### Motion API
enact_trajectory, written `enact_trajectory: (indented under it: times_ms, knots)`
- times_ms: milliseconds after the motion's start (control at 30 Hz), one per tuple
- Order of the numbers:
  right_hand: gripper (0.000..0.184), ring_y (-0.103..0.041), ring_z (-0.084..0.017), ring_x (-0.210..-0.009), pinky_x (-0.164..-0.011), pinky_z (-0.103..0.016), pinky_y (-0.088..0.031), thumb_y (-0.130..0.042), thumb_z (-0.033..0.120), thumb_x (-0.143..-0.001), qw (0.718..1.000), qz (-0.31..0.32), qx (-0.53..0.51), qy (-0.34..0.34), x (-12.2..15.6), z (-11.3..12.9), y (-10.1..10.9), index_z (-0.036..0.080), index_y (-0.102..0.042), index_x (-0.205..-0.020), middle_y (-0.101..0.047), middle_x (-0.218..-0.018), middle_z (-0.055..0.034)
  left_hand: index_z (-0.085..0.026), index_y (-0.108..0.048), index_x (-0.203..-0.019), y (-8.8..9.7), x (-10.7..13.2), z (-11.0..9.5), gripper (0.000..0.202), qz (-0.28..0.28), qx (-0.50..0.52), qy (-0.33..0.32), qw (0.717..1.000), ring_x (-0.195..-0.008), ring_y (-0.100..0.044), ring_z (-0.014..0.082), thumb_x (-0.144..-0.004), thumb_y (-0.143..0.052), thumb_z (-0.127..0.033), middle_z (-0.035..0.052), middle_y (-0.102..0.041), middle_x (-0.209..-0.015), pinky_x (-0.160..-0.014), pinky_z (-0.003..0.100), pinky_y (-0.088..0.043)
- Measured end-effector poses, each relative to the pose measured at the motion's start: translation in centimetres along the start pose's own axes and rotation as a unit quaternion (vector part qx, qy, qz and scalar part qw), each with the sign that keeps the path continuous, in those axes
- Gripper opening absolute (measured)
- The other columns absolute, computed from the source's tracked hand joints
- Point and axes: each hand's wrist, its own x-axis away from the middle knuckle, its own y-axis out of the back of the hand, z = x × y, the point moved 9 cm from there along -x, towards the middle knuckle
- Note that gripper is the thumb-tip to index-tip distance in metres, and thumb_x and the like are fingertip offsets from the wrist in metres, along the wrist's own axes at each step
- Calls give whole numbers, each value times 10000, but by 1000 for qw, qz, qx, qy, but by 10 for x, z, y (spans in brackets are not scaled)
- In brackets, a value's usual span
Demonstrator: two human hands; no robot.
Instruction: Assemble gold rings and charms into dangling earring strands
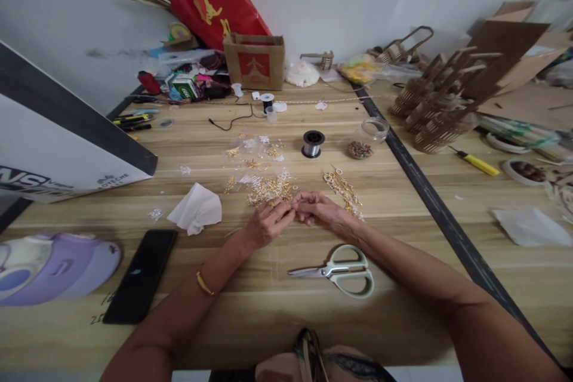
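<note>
My left hand (pixel 269 222) and my right hand (pixel 319 209) meet over the middle of the table, fingertips pinched close together. Whatever they pinch is too small to name. Just beyond them lies a pile of gold and clear beads (pixel 268 190). Right of my right hand is a bunch of gold and clear beaded strands (pixel 344 188) with small rings. Scissors with pale handles (pixel 351 271) rest on the wood between my forearms, blades pointing left. Farther back stands a spool of thin grey wire or thread (pixel 312 144).
A black phone (pixel 141 277), a white tissue (pixel 197 210) and a purple-white object (pixel 67 268) lie at left. At the right are a tipped jar of small beads (pixel 364 142), a yellow-handled tool (pixel 477 162) and wooden stands (pixel 439 101). A paper bag (pixel 255 62) stands behind.
</note>
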Motion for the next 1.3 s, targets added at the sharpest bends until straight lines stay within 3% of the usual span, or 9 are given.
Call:
enact_trajectory:
  times_ms: [333,667,900,1200,1300]
  knots:
    - [188,-368,-30,-385,-355,-132,-238,-695,232,-688,988,42,-128,-75,2,-12,-13,155,-540,-762,-477,-489,73,-186,-592,-984,1,6,0,180,-16,22,5,1000,-897,-606,182,-866,-469,-129,81,-650,-903,-786,342,-508]
    - [175,-336,-28,-367,-360,-131,-212,-662,186,-669,983,11,-165,-80,2,-20,-15,167,-527,-777,-449,-464,84,-158,-585,-945,6,1,-2,153,-34,11,-12,999,-839,-600,180,-840,-500,-86,78,-642,-854,-734,326,-496]
    - [165,-425,-50,-352,-342,-148,-303,-662,234,-666,991,-55,-116,-38,3,-15,-9,166,-522,-721,-523,-469,62,-150,-586,-856,5,-3,2,108,-29,15,26,999,-771,-594,159,-843,-494,-95,57,-627,-796,-720,296,-490]
    - [197,-432,-45,-389,-377,-150,-338,-660,293,-701,999,-47,-18,14,2,-2,-2,159,-518,-725,-537,-531,49,-154,-550,-822,-1,-4,23,96,-29,151,150,977,-791,-566,157,-864,-465,-142,70,-606,-806,-732,293,-484]
    - [213,-464,-69,-437,-411,-174,-361,-601,348,-769,995,-51,64,61,4,9,-3,167,-516,-844,-543,-576,41,-151,-545,-803,-1,-4,31,68,-59,198,184,961,-796,-561,161,-847,-495,-140,75,-592,-795,-723,287,-479]
